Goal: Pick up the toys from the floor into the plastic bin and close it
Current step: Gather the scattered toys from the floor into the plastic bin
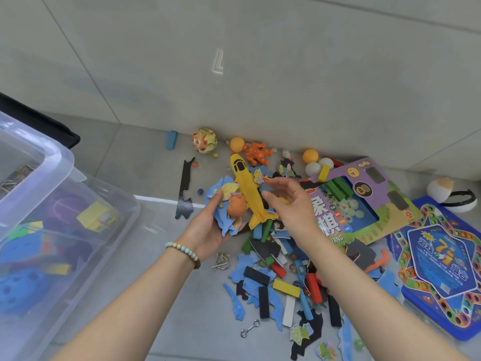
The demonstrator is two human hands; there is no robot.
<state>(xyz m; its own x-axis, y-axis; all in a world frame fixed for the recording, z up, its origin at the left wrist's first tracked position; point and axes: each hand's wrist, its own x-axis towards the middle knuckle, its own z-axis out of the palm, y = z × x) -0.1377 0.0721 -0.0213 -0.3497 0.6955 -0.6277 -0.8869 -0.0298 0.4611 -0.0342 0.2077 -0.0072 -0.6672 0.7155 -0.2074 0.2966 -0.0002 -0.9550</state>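
We find the left hand (210, 227) gripping thin blue foam puzzle pieces (213, 190). The right hand (289, 204) pinches another small blue piece (265, 188). We judge them light and floppy, best gathered by their edges.

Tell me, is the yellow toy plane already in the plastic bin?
No, out. The yellow toy plane lies on the floor pile, apart from the plastic bin at left.

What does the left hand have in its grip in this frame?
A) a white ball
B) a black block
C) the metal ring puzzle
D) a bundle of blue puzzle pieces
D: the left hand curls round a bundle of blue puzzle pieces, with a small orange toy resting on top of them.
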